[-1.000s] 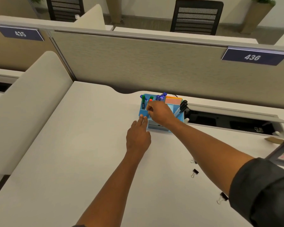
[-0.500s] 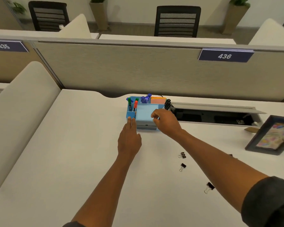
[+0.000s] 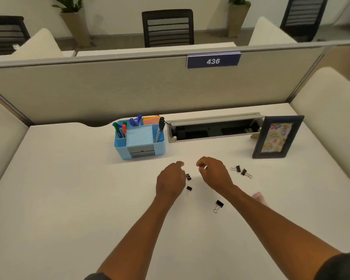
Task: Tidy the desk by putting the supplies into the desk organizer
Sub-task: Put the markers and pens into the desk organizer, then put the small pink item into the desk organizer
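Head view: left hand (image 3: 170,181) curled, empty, beside binder clip (image 3: 188,176); right hand (image 3: 215,173) curled, grip unclear.

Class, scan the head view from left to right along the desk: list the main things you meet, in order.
Blue desk organizer → left hand → right hand → pair of binder clips → picture frame. The clips between and just below the hands are left out, since their places overlap the hands.
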Action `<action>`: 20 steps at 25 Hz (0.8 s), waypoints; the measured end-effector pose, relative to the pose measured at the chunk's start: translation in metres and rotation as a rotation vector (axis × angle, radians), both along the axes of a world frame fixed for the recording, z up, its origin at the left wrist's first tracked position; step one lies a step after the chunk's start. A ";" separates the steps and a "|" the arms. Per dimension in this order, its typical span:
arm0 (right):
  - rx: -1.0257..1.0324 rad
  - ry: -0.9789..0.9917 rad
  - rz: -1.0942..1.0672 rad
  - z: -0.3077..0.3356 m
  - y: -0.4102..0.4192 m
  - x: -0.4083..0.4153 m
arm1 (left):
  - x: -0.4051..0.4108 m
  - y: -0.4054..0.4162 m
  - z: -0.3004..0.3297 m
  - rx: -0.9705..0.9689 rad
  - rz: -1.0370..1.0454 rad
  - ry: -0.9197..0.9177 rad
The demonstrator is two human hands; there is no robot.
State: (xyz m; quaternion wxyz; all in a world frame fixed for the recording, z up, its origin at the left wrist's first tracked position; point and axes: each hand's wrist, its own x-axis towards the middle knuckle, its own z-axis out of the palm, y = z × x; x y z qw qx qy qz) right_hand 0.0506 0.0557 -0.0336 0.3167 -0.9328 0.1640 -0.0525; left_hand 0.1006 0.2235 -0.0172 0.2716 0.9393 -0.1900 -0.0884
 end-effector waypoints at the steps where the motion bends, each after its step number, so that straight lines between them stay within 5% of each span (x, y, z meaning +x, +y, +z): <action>1: 0.005 0.000 -0.023 -0.002 -0.009 -0.013 | -0.009 -0.009 -0.001 0.005 -0.027 0.001; 11: -0.007 0.064 -0.292 -0.022 -0.091 -0.126 | -0.092 -0.079 -0.021 0.118 -0.203 0.049; 20: 0.002 0.260 -0.327 -0.035 -0.127 -0.166 | -0.147 -0.136 -0.037 0.001 -0.422 0.061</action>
